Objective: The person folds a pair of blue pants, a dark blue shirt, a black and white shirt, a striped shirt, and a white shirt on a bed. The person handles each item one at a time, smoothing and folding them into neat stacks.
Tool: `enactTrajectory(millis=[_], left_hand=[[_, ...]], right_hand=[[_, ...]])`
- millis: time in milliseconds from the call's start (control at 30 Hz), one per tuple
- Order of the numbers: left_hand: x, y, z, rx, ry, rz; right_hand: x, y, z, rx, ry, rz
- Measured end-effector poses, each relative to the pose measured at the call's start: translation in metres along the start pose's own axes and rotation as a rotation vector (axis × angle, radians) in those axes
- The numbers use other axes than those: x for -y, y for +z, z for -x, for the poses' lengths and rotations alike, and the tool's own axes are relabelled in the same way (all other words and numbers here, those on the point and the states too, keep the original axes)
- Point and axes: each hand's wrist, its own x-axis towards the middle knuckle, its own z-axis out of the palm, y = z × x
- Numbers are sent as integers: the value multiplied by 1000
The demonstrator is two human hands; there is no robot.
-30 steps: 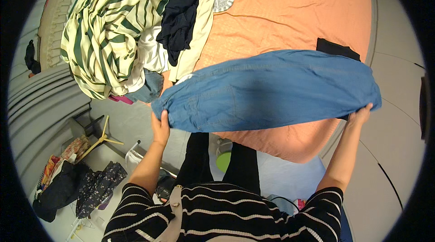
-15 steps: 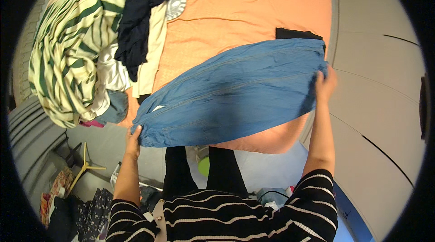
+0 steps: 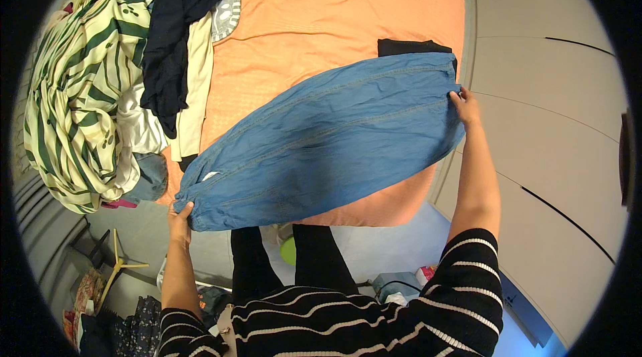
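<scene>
A long blue denim garment (image 3: 321, 136) is stretched sideways between my two hands, above the near edge of the bed. It is narrow and gathered at its left end, widens towards the right, and has long seams and a small white patch; I cannot tell whether it is trousers or a skirt. My left hand (image 3: 179, 223) pinches the gathered end, thumb on top. My right hand (image 3: 467, 107) grips the edge of the wide end. Behind that end a folded black cloth (image 3: 414, 46) lies on the bed, partly covered by the denim.
An orange sheet (image 3: 334, 2) covers the bed. At its left lie a green-and-cream striped cloth (image 3: 80, 103), a navy garment (image 3: 175, 42) and a cream garment (image 3: 197, 82). Pale cabinet doors (image 3: 542, 123) stand close on the right. A yellow-legged stand (image 3: 117, 266) is at lower left.
The whole scene has shifted a little left in the view. The denim garment stays stretched between both hands, its left end slightly lower in the picture.
</scene>
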Motion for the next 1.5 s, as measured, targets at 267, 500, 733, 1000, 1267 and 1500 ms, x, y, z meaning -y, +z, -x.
enactTrajectory(millis=[267, 500, 733, 1000, 1267, 1500], left_hand=[[-3, 2, 0, 13, -33, -13], [4, 6, 3, -164, 92, 48], [15, 8, -4, -342, 142, -13], [-3, 9, 1, -102, 19, 127], [-4, 15, 9, -30, -145, 101], [-28, 19, 10, -198, 196, 29]], right_hand=[[-16, 2, -6, -136, 40, -424], [63, -19, -33, -660, -343, -449], [94, 9, -60, -531, -74, -104], [57, 40, -69, -277, -76, -93], [90, 32, -16, -294, -301, 88], [142, -1, 35, -807, -285, 465]])
